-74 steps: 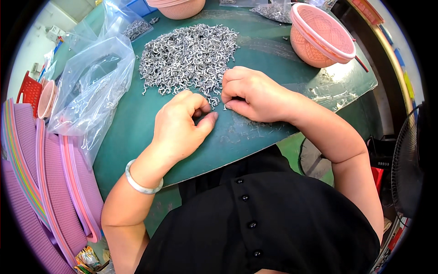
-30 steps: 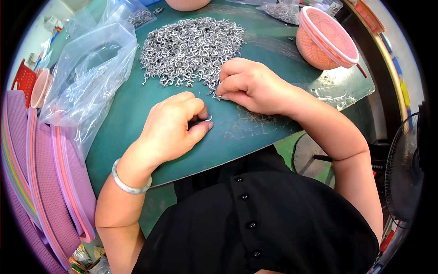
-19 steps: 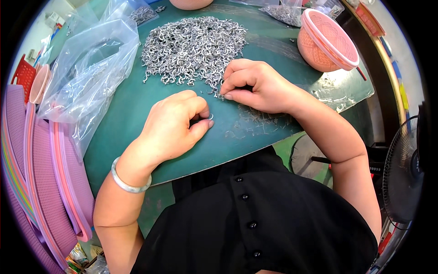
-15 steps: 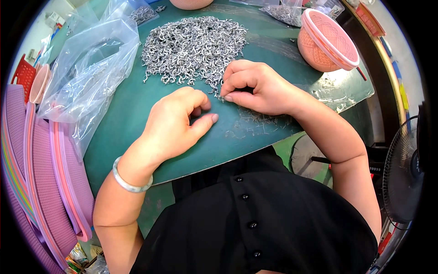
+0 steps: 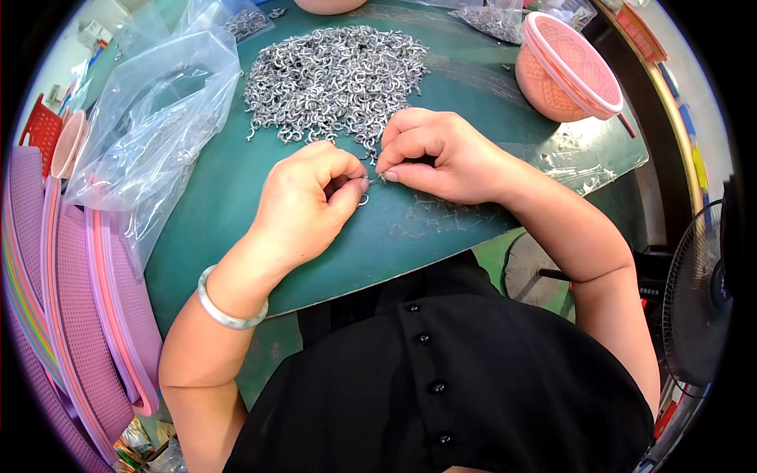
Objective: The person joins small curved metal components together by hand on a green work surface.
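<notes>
Close together on the dark green mat [image 5: 236, 221], the left hand [image 5: 303, 209] curls shut, pinching a small silvery metal hook [image 5: 363, 199], while the right hand [image 5: 441, 154] pinches what seems to be another tiny piece just beside it, though its fingers hide it. Steady fingertip grips and wrists resting on the mat would suit this fine work. Behind them lies a glinting heap of curved hooks [image 5: 335, 75], beside a crinkled clear plastic bag [image 5: 150, 134] and a pink mesh basket [image 5: 564, 67].
</notes>
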Demonstrator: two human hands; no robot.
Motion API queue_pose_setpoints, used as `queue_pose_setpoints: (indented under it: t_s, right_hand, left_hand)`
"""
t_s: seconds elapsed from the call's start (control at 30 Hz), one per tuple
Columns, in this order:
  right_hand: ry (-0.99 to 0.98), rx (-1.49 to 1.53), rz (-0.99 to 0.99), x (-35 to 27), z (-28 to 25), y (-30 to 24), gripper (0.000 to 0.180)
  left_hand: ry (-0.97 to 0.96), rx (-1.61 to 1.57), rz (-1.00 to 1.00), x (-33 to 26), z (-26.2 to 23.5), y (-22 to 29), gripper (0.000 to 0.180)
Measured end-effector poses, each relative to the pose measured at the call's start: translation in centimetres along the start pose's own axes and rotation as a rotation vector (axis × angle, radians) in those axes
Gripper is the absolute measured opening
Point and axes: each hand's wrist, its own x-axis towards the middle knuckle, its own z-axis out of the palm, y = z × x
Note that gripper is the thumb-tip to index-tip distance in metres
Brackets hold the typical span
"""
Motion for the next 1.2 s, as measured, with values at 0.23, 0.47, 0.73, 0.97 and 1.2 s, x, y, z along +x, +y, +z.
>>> queue_pose_setpoints:
  t_s: [0.23, 0.47, 0.73, 0.97, 1.2]
  right_hand:
    - [-0.012, -0.082, -0.002, -0.19, -0.01, -0.25, 0.007]
    - [0.005, -0.126, -0.024, -0.26, -0.12, -0.26, 0.006]
    - [-0.033, -0.194, -0.044, -0.36, -0.22, -0.13, 0.011]
    - [-0.034, -0.162, -0.053, -0.39, -0.27, -0.25, 0.007]
    - [-0.059, -0.174, -0.089, -0.44, -0.05, -0.56, 0.008]
  left_hand:
    - [-0.036, 0.133, -0.005, -0.24, -0.35, 0.02, 0.005]
    - [-0.050, 0.149, 0.011, -0.24, -0.53, 0.22, 0.006]
    - [-0.076, 0.132, -0.012, -0.21, -0.80, 0.78, 0.007]
    - [-0.125, 0.151, 0.061, -0.24, -0.93, 0.50, 0.010]
    - [-0.116, 0.153, 0.027, -0.20, -0.92, 0.56, 0.009]
